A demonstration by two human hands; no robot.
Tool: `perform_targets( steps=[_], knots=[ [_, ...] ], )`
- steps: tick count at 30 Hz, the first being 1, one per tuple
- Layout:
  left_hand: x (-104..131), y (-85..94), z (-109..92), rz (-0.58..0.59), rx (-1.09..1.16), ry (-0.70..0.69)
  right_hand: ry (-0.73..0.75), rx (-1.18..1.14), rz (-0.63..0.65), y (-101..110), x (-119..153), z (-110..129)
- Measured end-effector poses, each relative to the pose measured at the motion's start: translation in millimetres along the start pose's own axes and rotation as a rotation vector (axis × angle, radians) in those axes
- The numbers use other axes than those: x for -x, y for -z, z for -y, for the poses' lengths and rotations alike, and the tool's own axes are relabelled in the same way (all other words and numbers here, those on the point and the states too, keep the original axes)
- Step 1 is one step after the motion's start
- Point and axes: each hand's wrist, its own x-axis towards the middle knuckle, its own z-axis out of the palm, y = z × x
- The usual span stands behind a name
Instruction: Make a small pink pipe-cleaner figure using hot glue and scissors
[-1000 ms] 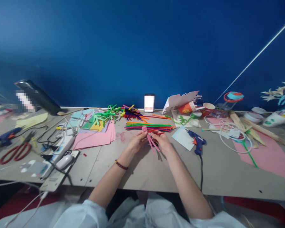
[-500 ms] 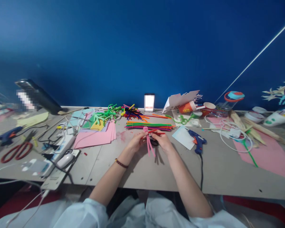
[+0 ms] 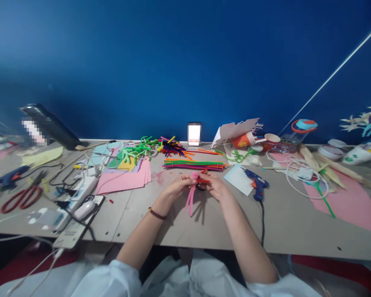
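Between my hands is a bunch of pink pipe cleaners, coiled into a small knob at the top with loose ends hanging down. My left hand pinches it just under the knob. My right hand is closed on a red pipe cleaner, which lies against the pink stem; its far part is hidden by the fingers. A dark-handled pair of scissors lies on the table behind and below the hands, partly covered. Beyond them is a bundle of straight coloured pipe cleaners.
A blue glue gun rests by a pale blue card on the right. Pink paper, a power strip and red-handled scissors lie on the left. A phone stands at the back.
The pink pipe cleaners have tilted, their loose ends swinging left and toward me. The knob has moved slightly right and nearer, and the red pipe cleaner has turned in my fingers.
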Motion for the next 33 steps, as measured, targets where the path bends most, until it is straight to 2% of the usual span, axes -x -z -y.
perform_targets(
  steps=[4, 7, 13, 19, 24, 29, 33],
  knots=[
    [-1, 0.1, 0, -0.011, -0.169, -0.062, 0.038, 0.066, -0.053, 3, 0, 1],
    [-2, -2.3, 1, -0.084, -0.204, -0.087, 0.160, 0.129, -0.079, 1, 2, 4],
    [-6, -4.4, 6, -0.300, -0.117, -0.134, 0.387, 0.385, -0.068, -10, 9, 8],
    [-8, -3.2, 8, -0.363, 0.010, -0.181, 0.572, 0.592, 0.015, -12, 11, 5],
    [-11, -2.7, 10, -0.336, 0.161, -0.163, 0.519, 0.624, -0.058, -7, 6, 3],
    [-10, -2.9, 7, -0.344, 0.306, -0.110, 0.335, 0.429, -0.051, -2, -1, -1],
    [-6, -1.7, -2, -0.357, 0.311, -0.158, 0.261, 0.341, -0.126, -2, -5, -2]
  ],
)
